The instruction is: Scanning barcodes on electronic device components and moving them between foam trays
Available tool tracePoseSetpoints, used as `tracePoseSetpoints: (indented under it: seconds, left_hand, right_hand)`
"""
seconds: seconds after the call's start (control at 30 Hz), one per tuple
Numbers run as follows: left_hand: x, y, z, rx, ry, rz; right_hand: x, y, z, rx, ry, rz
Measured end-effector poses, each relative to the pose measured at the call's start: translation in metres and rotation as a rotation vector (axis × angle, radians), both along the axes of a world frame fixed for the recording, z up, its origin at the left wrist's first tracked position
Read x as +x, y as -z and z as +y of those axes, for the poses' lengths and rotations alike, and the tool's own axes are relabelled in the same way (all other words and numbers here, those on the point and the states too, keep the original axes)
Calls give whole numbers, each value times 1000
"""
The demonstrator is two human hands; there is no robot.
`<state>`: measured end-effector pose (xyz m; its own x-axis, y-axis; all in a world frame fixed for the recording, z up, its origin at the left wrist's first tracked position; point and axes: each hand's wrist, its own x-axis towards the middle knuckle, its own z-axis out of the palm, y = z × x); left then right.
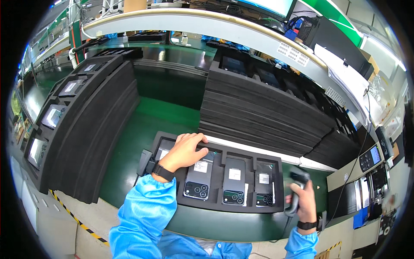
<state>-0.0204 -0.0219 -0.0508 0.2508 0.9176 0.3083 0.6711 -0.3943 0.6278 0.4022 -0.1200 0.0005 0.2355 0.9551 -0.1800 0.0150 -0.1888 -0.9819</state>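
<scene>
Tray (276, 206) under left hand (184, 152), scanner (296, 190) seemingly gripped right (305, 199)

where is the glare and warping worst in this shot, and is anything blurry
Head view: the fisheye bends the pale shelf edge into an arc and leaves black corners; overhead light glares off the glossy green table and the phone backs in the foam tray; the left hand and right hand, holding the scanner, look sharp; the far right rim is blurred.

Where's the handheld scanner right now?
In the head view, the scanner is at lower right, gripped in the right hand, just beyond the right end of the black foam tray of phones.
</scene>
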Motion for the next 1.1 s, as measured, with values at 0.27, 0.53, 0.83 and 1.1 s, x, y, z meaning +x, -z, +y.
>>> tracePoseSetpoints:
  seconds: [0.27, 0.53, 0.83, 1.1]
  left_hand:
    - [5, 12, 6, 51, -72, -5]
    - [9, 17, 10, 52, -91, -35]
    - [30, 13, -4, 148, -131, 284]
    - [42, 10, -5, 85, -218, 377]
  right_hand:
    - [-195, -2, 3, -64, -501, -114]
    - [-200, 6, -4, 17, -506, -100]
    - [-14, 17, -8, 145, 92, -289]
    - [62, 44, 11, -20, 350, -554]
